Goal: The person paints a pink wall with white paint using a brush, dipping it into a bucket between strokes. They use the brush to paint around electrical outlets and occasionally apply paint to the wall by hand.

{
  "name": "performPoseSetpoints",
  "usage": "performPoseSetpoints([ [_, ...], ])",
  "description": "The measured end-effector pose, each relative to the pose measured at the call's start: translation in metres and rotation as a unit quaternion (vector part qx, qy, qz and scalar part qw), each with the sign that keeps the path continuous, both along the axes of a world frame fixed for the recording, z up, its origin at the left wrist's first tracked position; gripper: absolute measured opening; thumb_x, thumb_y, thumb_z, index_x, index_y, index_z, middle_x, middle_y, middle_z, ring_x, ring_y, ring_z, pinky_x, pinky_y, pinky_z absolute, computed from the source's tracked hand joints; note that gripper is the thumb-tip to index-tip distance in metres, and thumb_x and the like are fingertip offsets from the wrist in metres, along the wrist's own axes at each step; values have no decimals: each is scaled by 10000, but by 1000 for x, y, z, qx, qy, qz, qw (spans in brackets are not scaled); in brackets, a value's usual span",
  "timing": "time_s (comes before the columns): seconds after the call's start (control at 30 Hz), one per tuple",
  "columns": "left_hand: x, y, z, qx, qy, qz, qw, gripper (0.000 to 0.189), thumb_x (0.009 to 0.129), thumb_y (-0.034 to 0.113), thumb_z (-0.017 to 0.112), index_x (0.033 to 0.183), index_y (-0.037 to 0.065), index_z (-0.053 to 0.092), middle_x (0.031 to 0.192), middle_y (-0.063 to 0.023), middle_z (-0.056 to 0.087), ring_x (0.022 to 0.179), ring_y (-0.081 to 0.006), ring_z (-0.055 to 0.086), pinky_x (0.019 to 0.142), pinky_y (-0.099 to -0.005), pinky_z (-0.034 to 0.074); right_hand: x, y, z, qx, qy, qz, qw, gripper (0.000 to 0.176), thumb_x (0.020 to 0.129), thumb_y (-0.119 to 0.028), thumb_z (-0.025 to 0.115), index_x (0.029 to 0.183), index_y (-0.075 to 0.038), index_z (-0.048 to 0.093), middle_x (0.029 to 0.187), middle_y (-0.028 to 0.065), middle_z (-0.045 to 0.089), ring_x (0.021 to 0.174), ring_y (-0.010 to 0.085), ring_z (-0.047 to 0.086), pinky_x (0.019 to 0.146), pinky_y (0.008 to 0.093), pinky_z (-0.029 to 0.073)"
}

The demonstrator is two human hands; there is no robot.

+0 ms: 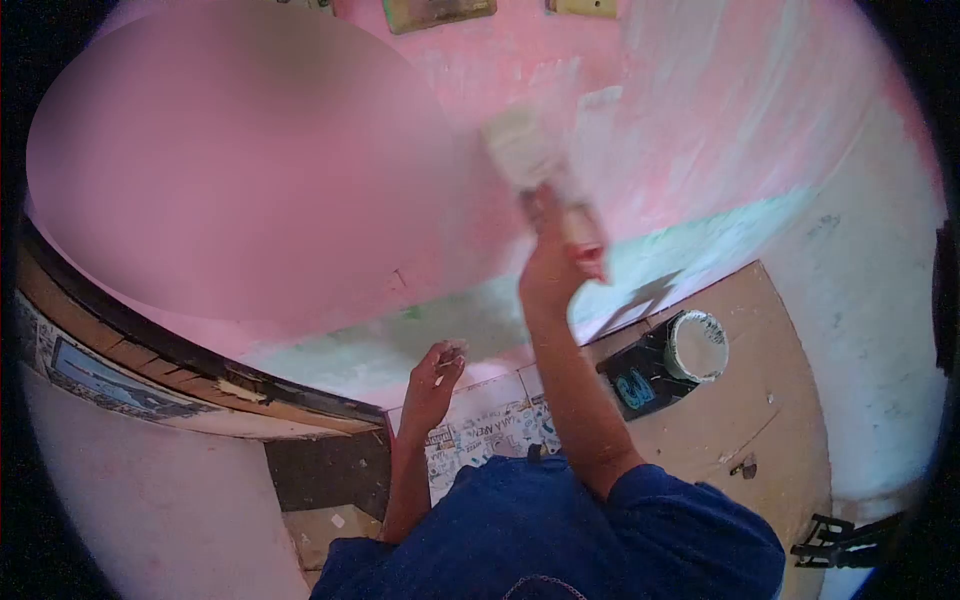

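In the head view, my right hand (553, 265) is closed around the handle of a wide paint brush (523, 148), blurred by motion. The pale bristles are at the pink wall (470, 70), where whitish streaks show. My left hand (437, 385) is low in front of the wall's pale green lower band, fingers curled. Something small and whitish shows at its fingertips, too small to name. To the right of my right forearm stands a round tub (698, 347) with a white-smeared rim and pale contents, beside a black item with blue-green marks (634, 382).
A dark-edged wooden frame (200, 375) curves along the left. Printed sheets (490, 425) lie below my left hand. Brown board (740, 430) covers the surface at the right. Yellowish fittings (440, 12) are on the wall above. A black rack-like object (845, 542) stands at lower right.
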State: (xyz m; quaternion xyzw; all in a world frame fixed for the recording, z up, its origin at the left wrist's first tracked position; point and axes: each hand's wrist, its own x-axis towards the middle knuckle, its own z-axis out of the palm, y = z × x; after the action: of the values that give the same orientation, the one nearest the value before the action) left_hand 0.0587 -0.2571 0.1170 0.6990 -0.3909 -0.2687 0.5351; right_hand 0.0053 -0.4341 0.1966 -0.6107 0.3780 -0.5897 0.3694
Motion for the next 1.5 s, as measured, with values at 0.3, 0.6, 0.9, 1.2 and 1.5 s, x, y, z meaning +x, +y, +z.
performPoseSetpoints([
  [0.3, 8, 10, -4, -23, -14, -4, 1000, 271, 873, 158, 526, 1085, -6, 482, 1027, -140, 585, 950, -207, 574, 807, -311, 452, -6, -15, -61, 266, -267, 42, 925, 237, 812, -79, 517, 1017, 33, 555, 879, 114, 601, 774, 242, 597, 673, 394, 518],
  [0.6, -7, 13, -5, 8, 29, -9, 1000, 273, 867, 168, 521, 1082, 1, 497, 1015, -124, 587, 958, -202, 558, 828, -318, 432, 8, 16, -131, 46, -71, -11, 996, 161, 839, -174, 560, 857, -17, 596, 687, 44, 597, 612, 108, 545, 572, 247, 447],
  [0.9, 1, 21, 3, 29, -8, -2, 1000, 278, 879, 181, 521, 1091, 4, 489, 1009, -133, 588, 936, -211, 576, 800, -314, 449, -78, -42, 83, -334, 20, -7, 942, 200, 770, -48, 609, 968, -41, 629, 976, 116, 604, 839, 192, 605, 712, 284, 487],
  [1.2, -15, 8, -5, 20, 34, -57, 998, 268, 869, 181, 520, 1077, 12, 505, 1037, -133, 586, 972, -215, 556, 845, -324, 429, -42, -46, 113, -406, 72, 52, 910, 149, 704, -11, 582, 838, -67, 616, 746, 153, 562, 680, 304, 576, 617, 323, 472],
  [1.5, -18, 4, -10, 11, 10, -48, 999, 261, 864, 178, 540, 1065, 16, 501, 1008, -122, 587, 932, -203, 572, 807, -333, 449, -65, -22, 144, -281, 2, 141, 949, 40, 711, -38, 571, 746, -39, 552, 658, 132, 514, 563, 296, 515, 529, 389, 420],
])
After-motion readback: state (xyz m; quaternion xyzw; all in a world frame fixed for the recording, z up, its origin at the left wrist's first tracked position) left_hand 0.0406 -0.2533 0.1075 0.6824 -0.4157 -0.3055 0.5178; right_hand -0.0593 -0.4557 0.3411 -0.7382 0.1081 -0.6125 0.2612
